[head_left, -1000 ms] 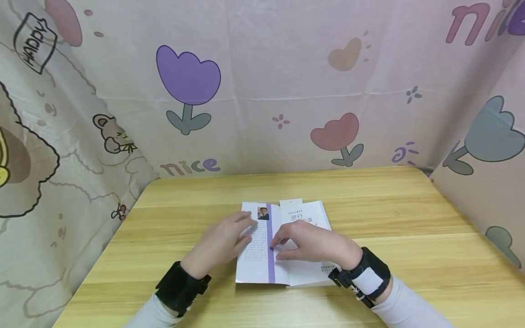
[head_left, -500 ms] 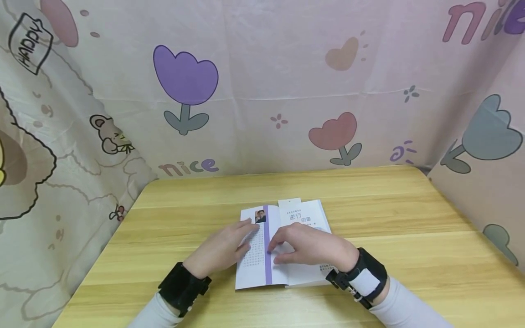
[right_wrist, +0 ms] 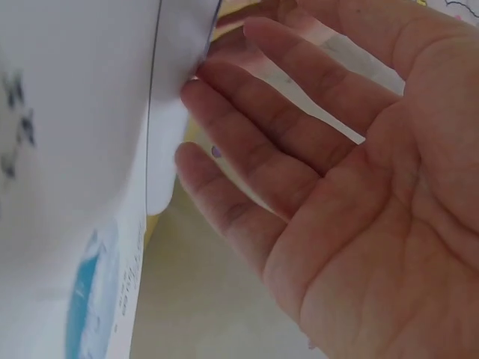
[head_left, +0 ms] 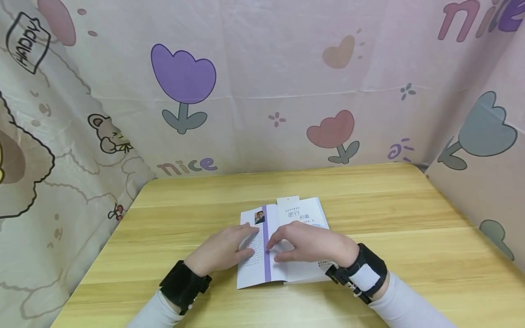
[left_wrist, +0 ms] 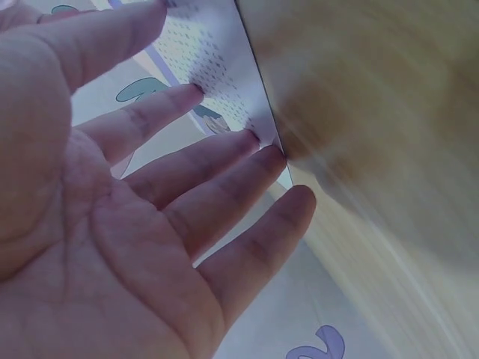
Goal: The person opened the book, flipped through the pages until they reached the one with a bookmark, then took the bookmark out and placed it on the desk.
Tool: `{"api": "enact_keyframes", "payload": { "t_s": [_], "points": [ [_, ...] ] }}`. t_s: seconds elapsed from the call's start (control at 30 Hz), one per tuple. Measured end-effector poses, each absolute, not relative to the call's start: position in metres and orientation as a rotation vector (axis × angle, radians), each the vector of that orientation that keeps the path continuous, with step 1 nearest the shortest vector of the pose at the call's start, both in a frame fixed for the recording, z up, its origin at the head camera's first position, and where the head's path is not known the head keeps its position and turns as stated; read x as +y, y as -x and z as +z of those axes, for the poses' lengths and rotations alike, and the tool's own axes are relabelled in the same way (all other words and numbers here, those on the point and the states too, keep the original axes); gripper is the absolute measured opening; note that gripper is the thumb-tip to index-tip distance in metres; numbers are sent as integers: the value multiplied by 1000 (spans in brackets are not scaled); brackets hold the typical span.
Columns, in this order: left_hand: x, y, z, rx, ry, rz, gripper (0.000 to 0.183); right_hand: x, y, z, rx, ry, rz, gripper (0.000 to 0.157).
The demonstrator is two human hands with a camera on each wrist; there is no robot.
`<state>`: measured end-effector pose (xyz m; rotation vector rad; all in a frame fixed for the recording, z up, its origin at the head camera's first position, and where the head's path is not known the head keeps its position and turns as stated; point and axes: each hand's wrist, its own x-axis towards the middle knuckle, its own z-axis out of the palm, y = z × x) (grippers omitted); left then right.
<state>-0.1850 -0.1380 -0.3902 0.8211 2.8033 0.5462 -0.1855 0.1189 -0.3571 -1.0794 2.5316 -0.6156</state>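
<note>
A thin book lies open on the table, its title page [head_left: 303,272] on the right. To the left is a cover flap [head_left: 250,277] with a small photo, printed text and a purple stripe [head_left: 268,271]. My left hand [head_left: 221,249] rests on the flap with fingers extended; in the left wrist view its fingertips [left_wrist: 271,155] meet the paper's edge. My right hand [head_left: 313,243] arches over the title page, fingertips at the purple stripe. The right wrist view shows its fingers [right_wrist: 254,153] loosely extended beside the paper, pinching nothing. Part of the title page is hidden beneath it.
A white card-like tab [head_left: 288,199] sticks out past the book's top edge. The wooden table [head_left: 197,200] extends around the book. Patterned cloth [head_left: 254,54] hangs behind it and at both sides.
The flap's upper left corner has dropped slightly toward me, and its lower edge has lifted a little. My left hand has slid slightly nearer. The right hand stays nearly in place.
</note>
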Motion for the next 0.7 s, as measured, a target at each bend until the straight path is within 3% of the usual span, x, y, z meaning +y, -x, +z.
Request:
{"api": "enact_keyframes", "payload": {
  "t_s": [0.3, 0.7],
  "points": [
    [-138, 183, -391, 2791, -753, 549, 57, 137, 192, -344, 2572, 1040, -639, 34],
    [-137, 181, -391, 2786, -770, 516, 73, 172, 209, -334, 2725, 744, -546, 47]
  ]
}}
